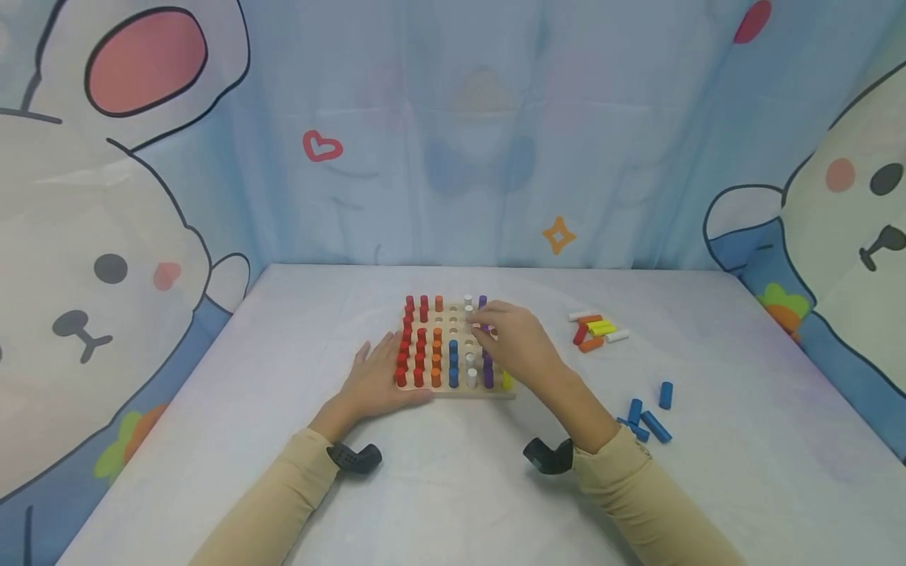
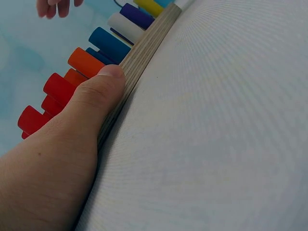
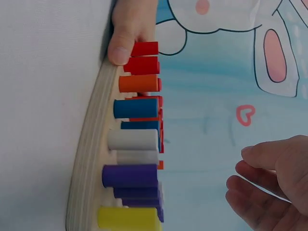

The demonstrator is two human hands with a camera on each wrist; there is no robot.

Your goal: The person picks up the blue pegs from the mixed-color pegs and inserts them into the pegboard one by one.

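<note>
A wooden pegboard (image 1: 473, 395) carries columns of upright pegs, red at the left, then orange, blue, white, purple and yellow. Several holes show bare in its middle and far part. My left hand (image 1: 380, 377) lies along the board's left side with fingers extended. Its thumb (image 2: 98, 91) touches the front edge, beside an orange peg (image 2: 85, 60). Over the far right part of the board hovers my right hand (image 1: 515, 338), fingertips close to the white pegs (image 1: 468, 300). In the right wrist view its thumb and fingers are slightly bent and apart, nothing between them.
Right of the board lies a loose pile of white, orange, red and yellow pegs (image 1: 600, 328). Nearer me on the right are several loose blue pegs (image 1: 657, 427). A white cloth (image 1: 453, 487) covers the table, and a printed curtain (image 1: 453, 157) hangs behind.
</note>
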